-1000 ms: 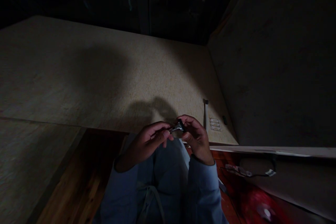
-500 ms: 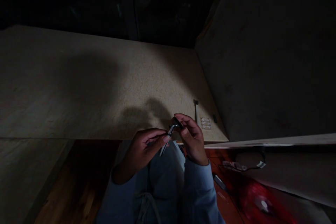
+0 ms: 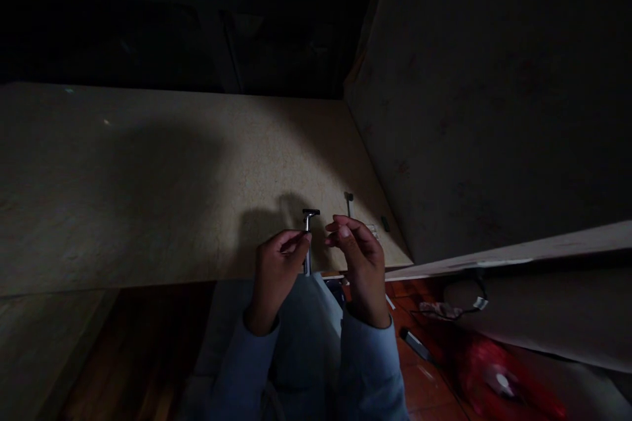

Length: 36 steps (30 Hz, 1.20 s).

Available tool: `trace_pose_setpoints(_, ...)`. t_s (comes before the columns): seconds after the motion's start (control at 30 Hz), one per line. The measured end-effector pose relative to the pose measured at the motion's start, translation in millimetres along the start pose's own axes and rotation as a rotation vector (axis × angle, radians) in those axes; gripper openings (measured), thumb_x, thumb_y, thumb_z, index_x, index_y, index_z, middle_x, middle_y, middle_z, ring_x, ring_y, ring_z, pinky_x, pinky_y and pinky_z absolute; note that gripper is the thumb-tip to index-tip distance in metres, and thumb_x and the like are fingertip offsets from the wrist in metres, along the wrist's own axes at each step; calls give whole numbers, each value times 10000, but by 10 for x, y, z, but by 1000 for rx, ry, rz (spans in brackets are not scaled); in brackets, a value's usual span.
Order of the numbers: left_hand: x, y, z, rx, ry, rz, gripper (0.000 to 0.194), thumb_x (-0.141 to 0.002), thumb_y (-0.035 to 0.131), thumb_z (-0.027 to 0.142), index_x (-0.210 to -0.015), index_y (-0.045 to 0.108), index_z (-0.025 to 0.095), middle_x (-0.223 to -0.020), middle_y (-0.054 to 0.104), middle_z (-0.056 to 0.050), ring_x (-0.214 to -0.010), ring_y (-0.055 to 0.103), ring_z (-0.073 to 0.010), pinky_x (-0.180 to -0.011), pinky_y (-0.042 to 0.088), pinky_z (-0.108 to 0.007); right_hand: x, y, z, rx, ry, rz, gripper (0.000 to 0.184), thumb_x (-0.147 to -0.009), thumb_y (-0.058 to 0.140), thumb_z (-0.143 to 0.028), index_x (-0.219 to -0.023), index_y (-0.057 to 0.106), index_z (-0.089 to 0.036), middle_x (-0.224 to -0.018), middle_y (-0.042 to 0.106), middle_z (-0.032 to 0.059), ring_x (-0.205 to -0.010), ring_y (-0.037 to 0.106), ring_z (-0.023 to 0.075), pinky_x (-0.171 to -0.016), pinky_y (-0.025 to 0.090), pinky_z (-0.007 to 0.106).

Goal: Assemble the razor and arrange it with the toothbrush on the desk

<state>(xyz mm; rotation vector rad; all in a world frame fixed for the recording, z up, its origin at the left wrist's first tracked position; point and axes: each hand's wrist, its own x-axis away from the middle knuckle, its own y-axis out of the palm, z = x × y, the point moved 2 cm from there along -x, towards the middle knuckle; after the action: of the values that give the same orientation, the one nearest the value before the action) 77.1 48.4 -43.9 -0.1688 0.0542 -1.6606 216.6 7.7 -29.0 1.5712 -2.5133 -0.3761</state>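
My left hand pinches a safety razor by its metal handle between thumb and fingers. The razor stands upright, its dark head at the top and its handle end below the hand. To the right, apart from the razor, my right hand has its fingers loosely bent and spread, with nothing visible in them. Beyond that hand a toothbrush lies on the pale countertop, its lower part hidden. A clear plastic pack is partly covered by the right hand. Beside it sits a small dark green piece.
A dark wall panel bounds the countertop on the right. Below, on the reddish floor, are a red plastic bag, a grey oblong object and a cable with a white tag. The scene is dim.
My right hand has come off the razor head and moved right. The razor, held in my left hand, has turned from tilted to upright. The view has shifted too.
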Motion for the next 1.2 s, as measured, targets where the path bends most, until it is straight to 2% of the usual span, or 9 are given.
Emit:
trace_pose_setpoints(0.13,-193,284,-32,-323,20,-35,133,-830,630,244,-768,726,176,-763,775,-56,-708,714,-175,-635,503,-238,-7,-43,1,-10,-4,-12,223,-876,715,-387,-1027,750,-226,-881,759,20,-744,672,151,-782,561,322)
trace_pose_setpoints(0.23,-318,448,26,-545,11,-76,116,-837,631,194,-809,743,180,-849,793,-84,-779,728,-188,-668,487,-249,-19,-81,-3,7,-16,0,228,-864,719,-394,-1006,751,-218,-876,755,23,-744,666,156,-769,556,321)
trace_pose_setpoints(0.37,-427,595,128,-784,10,-134,182,-895,604,270,-880,763,184,-926,798,-112,-855,745,-227,-665,469,-273,-52,-176,-25,48,-25,27,247,-854,713,-405,-999,745,-207,-864,755,30,-742,665,162,-762,549,321)
trace_pose_setpoints(0.53,-481,745,147,-946,32,-127,271,-931,560,374,-915,772,205,-950,798,-116,-881,751,-255,-649,463,-295,-103,-403,-25,182,-30,126,309,-830,704,-445,-1000,736,-188,-912,758,59,-804,679,190,-775,545,334)
trace_pose_setpoints(0.67,-478,832,101,-1008,46,-124,291,-928,541,374,-869,782,221,-922,797,-119,-855,752,-255,-655,464,-298,-111,-602,1,439,-4,171,358,-785,706,-439,-1016,718,-166,-902,751,89,-754,673,213,-679,534,327)
trace_pose_setpoints(0.83,-477,843,40,-974,62,-94,270,-913,569,380,-866,777,214,-914,798,-128,-852,752,-270,-638,445,-301,-77,-690,76,729,95,18,219,-772,624,-322,-916,709,-182,-769,708,56,-643,624,205,-557,444,290)
trace_pose_setpoints(1.03,-457,791,-30,-872,61,-88,283,-929,593,435,-894,770,217,-923,802,-108,-843,748,-235,-655,441,-277,-79,-720,184,929,109,-18,217,-745,589,-228,-927,701,-193,-709,672,23,-627,604,192,-560,400,274)
trace_pose_setpoints(1.2,-419,756,-92,-765,106,-70,275,-923,627,451,-975,758,216,-922,802,-86,-849,746,-217,-684,462,-268,-91,-723,199,996,107,-15,194,-712,546,-147,-837,686,-196,-740,686,32,-654,617,185,-595,407,270)
